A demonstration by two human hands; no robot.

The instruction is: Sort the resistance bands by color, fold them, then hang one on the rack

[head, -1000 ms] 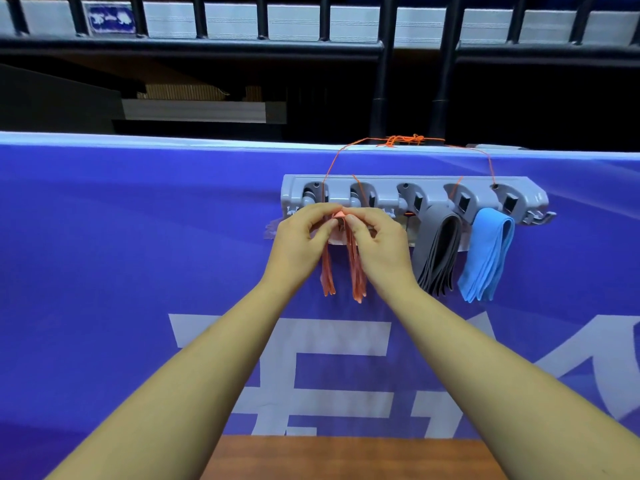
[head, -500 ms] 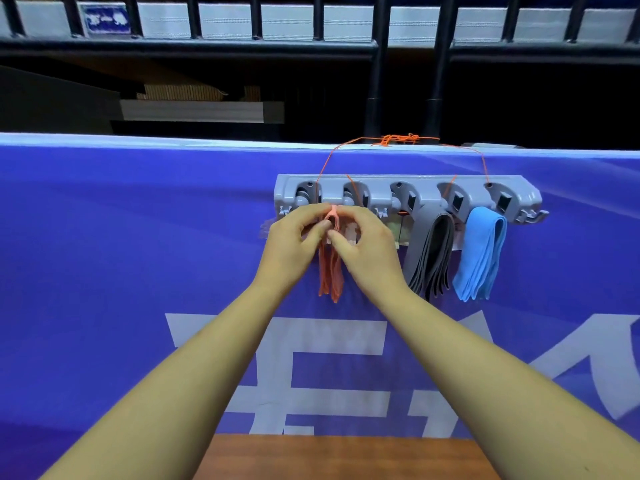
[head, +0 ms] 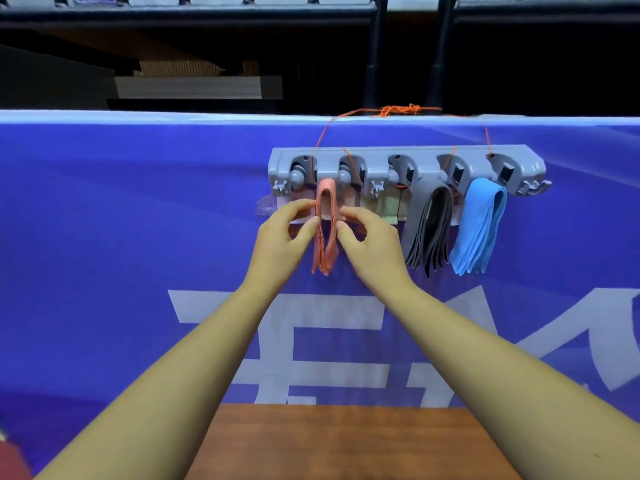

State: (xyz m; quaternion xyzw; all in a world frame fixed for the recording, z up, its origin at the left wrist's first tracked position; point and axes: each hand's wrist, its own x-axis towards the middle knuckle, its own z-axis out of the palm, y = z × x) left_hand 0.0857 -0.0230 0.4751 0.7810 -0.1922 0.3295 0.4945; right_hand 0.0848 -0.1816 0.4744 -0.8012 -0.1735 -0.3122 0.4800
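A grey plastic rack [head: 405, 161] with several holders is tied by orange string [head: 398, 110] onto a blue banner. A folded orange resistance band [head: 325, 237] hangs from a hook between the rack's two leftmost holders. My left hand [head: 280, 244] is just left of the band and my right hand [head: 374, 247] just right of it. Both have loosely curled fingers, with the fingertips at the band's edges and no grip that I can see. A folded grey band [head: 429, 233] and a folded blue band [head: 478, 226] hang further right on the rack.
The blue banner [head: 121, 220] with white lettering stands upright in front of me. A brown wooden tabletop [head: 346, 445] lies below my forearms. Black railing posts [head: 374, 46] rise behind the banner's top edge.
Both hands pinched the orange band's top at the rack. Now the band hangs from the hook, and my hands have dropped lower, moved apart and loosened.
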